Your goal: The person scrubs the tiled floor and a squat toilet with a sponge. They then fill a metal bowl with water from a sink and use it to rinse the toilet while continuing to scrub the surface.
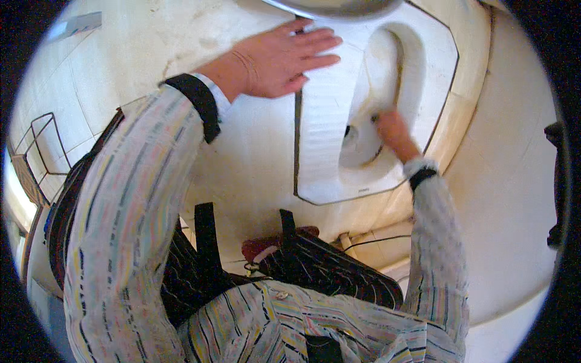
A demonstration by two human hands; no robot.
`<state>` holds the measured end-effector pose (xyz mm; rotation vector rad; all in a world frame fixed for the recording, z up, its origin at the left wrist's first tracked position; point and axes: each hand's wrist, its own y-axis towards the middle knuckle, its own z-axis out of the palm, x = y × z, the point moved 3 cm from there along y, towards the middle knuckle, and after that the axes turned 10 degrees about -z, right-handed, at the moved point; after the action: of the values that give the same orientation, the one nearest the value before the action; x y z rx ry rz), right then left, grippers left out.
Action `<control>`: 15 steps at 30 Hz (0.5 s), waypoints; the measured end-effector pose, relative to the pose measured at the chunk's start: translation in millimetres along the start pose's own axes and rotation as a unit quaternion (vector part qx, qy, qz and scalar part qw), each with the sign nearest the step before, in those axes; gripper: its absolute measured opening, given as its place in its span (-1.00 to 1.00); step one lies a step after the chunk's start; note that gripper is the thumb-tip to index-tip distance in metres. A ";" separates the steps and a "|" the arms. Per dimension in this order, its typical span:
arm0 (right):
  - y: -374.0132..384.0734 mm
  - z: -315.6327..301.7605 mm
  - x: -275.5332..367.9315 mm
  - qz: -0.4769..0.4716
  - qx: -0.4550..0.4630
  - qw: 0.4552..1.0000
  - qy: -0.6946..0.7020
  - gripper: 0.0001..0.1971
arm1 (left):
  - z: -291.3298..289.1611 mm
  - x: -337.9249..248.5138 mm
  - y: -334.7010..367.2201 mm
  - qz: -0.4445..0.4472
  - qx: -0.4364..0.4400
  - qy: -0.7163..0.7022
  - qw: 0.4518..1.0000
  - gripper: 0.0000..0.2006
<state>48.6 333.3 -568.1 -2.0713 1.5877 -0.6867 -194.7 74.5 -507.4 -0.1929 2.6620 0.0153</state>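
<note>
A white squat toilet point(321, 163) is set into the pale floor in front of me. My left hand point(278, 60) is open with its fingers stretched out at the toilet's left edge; whether it presses on the surface or hovers is unclear. Inside the bowl, by the dark drain hole point(348, 130), my right hand point(396, 133) is closed and slightly blurred. A small dark spot shows at its fingertips, too blurred to name. Brownish stains run along the bowl's inner wall.
A round metal basin point(339, 7) juts in at the top edge. A wire rack point(42, 145) stands at the far left. A pale wall point(508, 169) curves up on the right. Near my reddish shoe point(263, 245), a dark cable point(375, 240) crosses the floor.
</note>
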 end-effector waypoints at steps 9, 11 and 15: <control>0.9 39.9 27.2 -0.092 0.239 0.942 -0.218 -0.84 | -3.8 6.8 9.2 -0.003 0.004 0.020 1.000 -0.43; -1.8 48.5 33.3 -0.058 0.243 0.946 -0.206 -0.85 | -3.1 6.5 14.1 0.000 0.009 0.015 1.000 -0.41; -14.2 62.0 43.9 -0.021 0.248 0.958 -0.145 -0.85 | -7.9 3.4 12.5 -0.002 0.004 0.004 1.000 -0.42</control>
<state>107.4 297.1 -602.6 -1.7378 1.0779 -0.6741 -203.0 86.2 -502.2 -0.1970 2.6698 0.0025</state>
